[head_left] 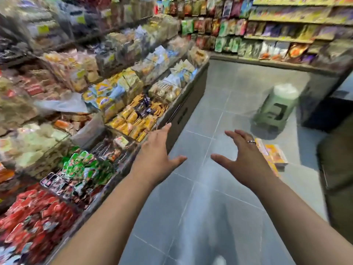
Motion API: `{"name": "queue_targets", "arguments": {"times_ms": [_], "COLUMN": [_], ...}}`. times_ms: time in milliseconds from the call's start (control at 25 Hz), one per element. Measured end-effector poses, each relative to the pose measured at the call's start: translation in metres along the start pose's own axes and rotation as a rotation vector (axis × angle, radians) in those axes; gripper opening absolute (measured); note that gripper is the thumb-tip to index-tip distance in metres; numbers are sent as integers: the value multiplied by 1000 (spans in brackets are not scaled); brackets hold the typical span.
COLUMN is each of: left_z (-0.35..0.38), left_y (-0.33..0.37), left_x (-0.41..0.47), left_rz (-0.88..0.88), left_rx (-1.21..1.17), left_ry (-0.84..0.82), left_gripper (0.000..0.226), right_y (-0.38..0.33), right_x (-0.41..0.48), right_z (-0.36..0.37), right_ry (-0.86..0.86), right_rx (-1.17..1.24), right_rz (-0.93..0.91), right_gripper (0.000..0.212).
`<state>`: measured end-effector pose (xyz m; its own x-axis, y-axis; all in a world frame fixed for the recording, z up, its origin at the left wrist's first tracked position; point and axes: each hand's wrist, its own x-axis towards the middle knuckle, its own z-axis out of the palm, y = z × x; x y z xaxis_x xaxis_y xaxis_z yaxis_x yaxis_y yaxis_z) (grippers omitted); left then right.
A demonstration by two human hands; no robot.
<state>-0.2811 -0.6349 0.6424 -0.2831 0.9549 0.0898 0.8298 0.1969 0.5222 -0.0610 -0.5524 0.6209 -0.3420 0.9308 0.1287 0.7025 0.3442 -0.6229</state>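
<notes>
Left hand [154, 150]: open, fingers straight and spread, holding nothing, fingertips over the front edge of the low grey shelf unit [183, 111]. Right hand [246, 159]: open, fingers loosely bent, empty, well right of the unit. Flat orange-yellow packet [275, 153] lies on the grey tiled floor [200, 207] right of the unit, just past the right hand. Yellow snack packets [131, 121] sit in the unit near the left fingertips.

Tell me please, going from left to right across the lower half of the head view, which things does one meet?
red packets → green packets → left hand → right hand → orange packs on the floor. The green stool overlaps the packs in this order, so it is left out.
</notes>
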Motion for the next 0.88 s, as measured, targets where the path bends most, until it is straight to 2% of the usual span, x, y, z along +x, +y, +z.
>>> {"name": "queue_targets", "arguments": {"times_ms": [280, 480, 880], "left_z": [85, 142, 263], "left_y": [81, 150, 232], "left_x": [123, 210, 387], "left_rz": [174, 255, 446], "left_rx": [-48, -42, 32], "left_ry": [-134, -172, -402], "left_gripper": [96, 94, 91], "right_y": [124, 207, 330], "right_x": [75, 135, 228], "right_z": [-55, -100, -120], "right_ry": [149, 182, 270], "right_rx": [-1, -45, -30], "right_rz": [203, 315, 585], "right_gripper": [76, 79, 82]}}
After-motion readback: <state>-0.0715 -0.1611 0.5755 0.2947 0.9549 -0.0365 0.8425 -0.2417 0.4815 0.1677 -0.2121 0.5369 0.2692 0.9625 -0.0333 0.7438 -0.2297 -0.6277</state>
